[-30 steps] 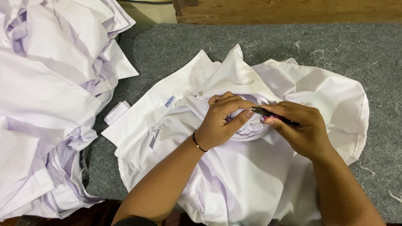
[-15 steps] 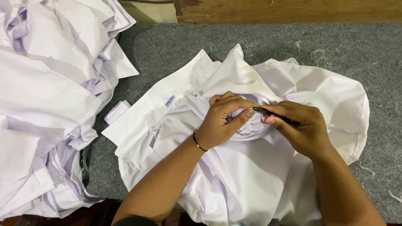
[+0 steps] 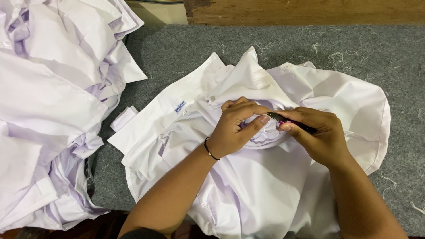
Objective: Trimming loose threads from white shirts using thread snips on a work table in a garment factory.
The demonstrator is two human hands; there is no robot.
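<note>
Both hands meet over the middle of a white shirt (image 3: 265,186) that lies crumpled on a grey felt-covered table (image 3: 186,48). The left hand (image 3: 237,128) rests on the bunched cloth, fingers curled and pinching a fold of fabric, with the thumb stretched toward the other hand; a thin black band (image 3: 209,149) circles its wrist. The right hand (image 3: 316,135) is closed around a small dark cutting tool (image 3: 287,121), probably a thread snipper, held between thumb and fingers with its tip pointing left, just beside the left thumb and right at the gathered fabric. Whether the tip touches the cloth cannot be made out.

The shirt fills the centre and the near edge of the table, spreading from about the middle toward the right side, and its lower part hangs over the near edge between the two forearms. A small label (image 3: 179,106) shows on the collar area, left of the hands. One flat strip of the shirt, a cuff or collar end (image 3: 124,118), sticks out to the left.

Along the left edge of the table a large pile of white shirts (image 3: 48,115) is heaped, reaching from the far left corner down to the near left corner, close to the worked shirt but apart from the hands. Loose white threads (image 3: 336,57) are scattered over the felt near the far right part of the table. Beyond the far edge runs a brown wooden board (image 3: 310,11).
</note>
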